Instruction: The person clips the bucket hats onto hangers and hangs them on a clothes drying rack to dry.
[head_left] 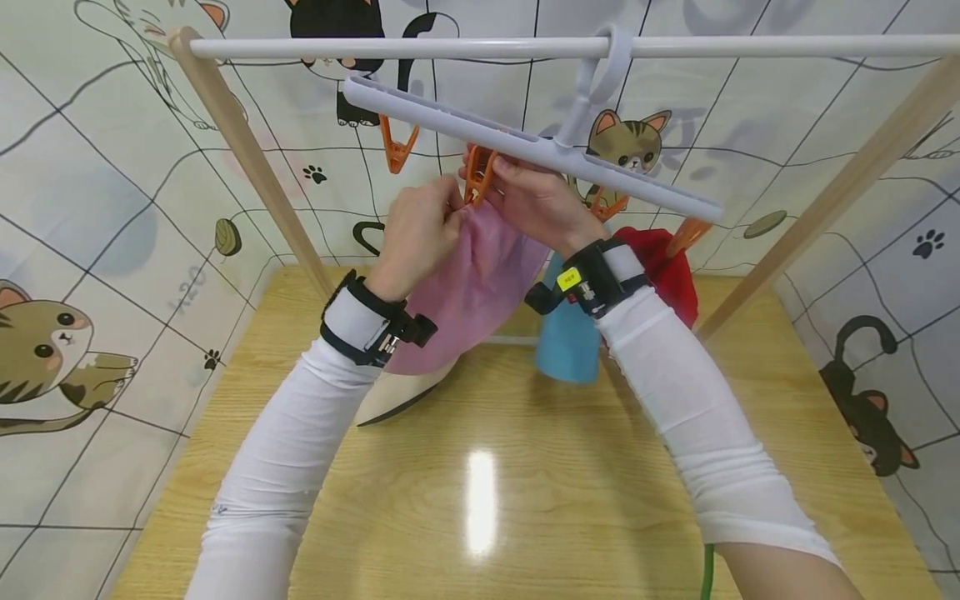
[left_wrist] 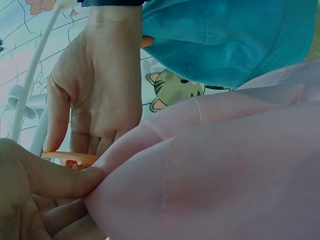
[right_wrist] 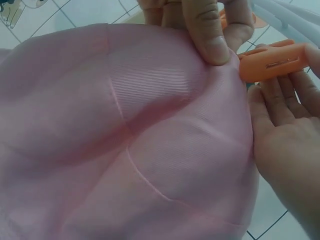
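A pink cloth hat (head_left: 480, 292) hangs below the white hanger (head_left: 465, 125). My left hand (head_left: 420, 233) pinches the hat's upper edge between thumb and fingers, the thumb lying on the fabric in the left wrist view. Just beside that pinch, my right hand (head_left: 543, 204) holds an orange clip (head_left: 478, 171) of the hanger with thumb and fingers. In the right wrist view the nose of this clip (right_wrist: 275, 62) is right at the hat's edge, next to the left fingertips. The right palm faces up beneath it.
A blue hat (head_left: 570, 342) and a red cloth item (head_left: 667, 275) hang further right on the hanger. Another orange clip (head_left: 399, 146) dangles at left. A white rail (head_left: 465, 48) on wooden posts carries the hanger. A cream item with a dark edge (head_left: 405, 392) shows behind the pink hat.
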